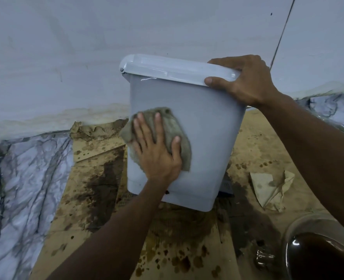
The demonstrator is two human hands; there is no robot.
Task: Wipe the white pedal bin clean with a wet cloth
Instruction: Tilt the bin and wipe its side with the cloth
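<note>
The white pedal bin (205,126) stands tilted on wet, stained cardboard, its lid closed, in the middle of the view. A dirty grey-brown cloth (173,126) lies flat against the bin's side wall. My left hand (157,150) presses on the cloth with fingers spread and straight. My right hand (246,81) grips the lid's right corner, fingers curled over the top and thumb on the front edge. The pedal is mostly hidden behind the bin's base.
Soaked brown cardboard (187,239) covers the floor under the bin. A glass bowl of dark brown water (320,255) sits at the lower right. A crumpled paper scrap (272,188) lies to the right. Marbled floor (25,178) and a white wall (66,57) surround the spot.
</note>
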